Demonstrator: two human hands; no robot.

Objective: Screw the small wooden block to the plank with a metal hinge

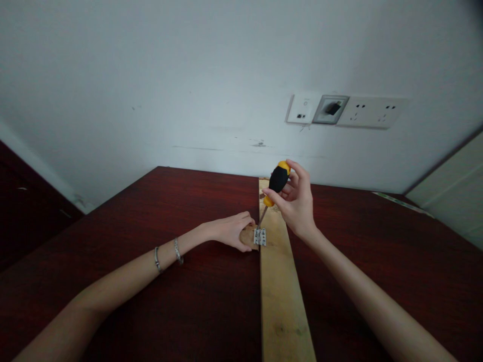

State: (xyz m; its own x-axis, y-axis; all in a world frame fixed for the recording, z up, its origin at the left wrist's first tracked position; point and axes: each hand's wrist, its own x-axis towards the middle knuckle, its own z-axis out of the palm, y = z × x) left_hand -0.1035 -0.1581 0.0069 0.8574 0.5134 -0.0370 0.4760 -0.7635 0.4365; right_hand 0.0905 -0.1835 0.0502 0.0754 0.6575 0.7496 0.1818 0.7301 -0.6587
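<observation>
My right hand (296,201) is closed around a screwdriver (278,179) with a stubby black and yellow handle. The tool leans, its shaft running down to a small silver hinge (260,237); whether the tip sits in a screw is too small to tell. That hinge spans the joint between a long pale wooden plank (279,281) and a small wood block (248,236) at the plank's left side. Thumb and fingers of my left hand (232,231) grip the block from its left.
Plank and block lie on a dark red wooden table (188,311). A white wall (188,75) rises behind its back edge, with a row of sockets (362,111) and a black plug (333,108). A patterned strip (403,203) lies at the table's back right.
</observation>
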